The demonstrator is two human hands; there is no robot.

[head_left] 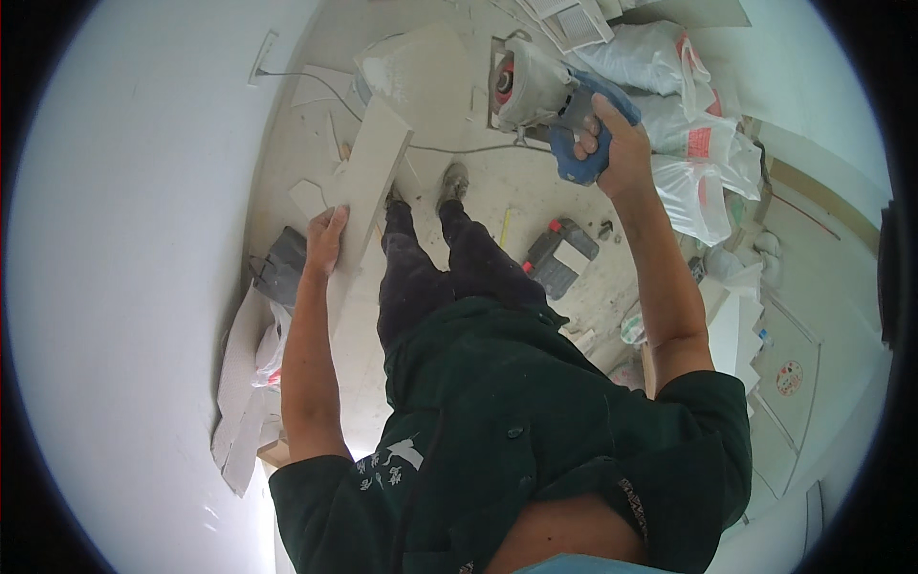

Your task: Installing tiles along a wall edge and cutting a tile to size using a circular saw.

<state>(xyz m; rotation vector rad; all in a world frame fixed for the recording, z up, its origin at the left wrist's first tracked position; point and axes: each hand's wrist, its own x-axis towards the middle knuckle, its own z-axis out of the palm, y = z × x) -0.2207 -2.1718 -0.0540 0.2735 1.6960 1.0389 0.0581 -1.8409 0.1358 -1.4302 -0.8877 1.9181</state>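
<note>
My left hand (327, 237) is closed on the edge of a long pale board (375, 158), which slants across the floor beside my legs. With my right hand (622, 143) I grip the handle of a blue power tool (585, 165), out in front and to the right. Cloudy plastic-like material (543, 84) covers a bulky part at the tool's left end, where a red and black round piece (504, 82) shows. What kind of tool it is I cannot tell.
White sacks (684, 124) line the right side. A dark tool case (561, 258) lies right of my feet. A cable (459, 149) crosses the dusty floor, and another runs from a wall socket (265, 57). A dark bag (283, 263) sits by the left wall; broken pale pieces (308, 197) lie near it.
</note>
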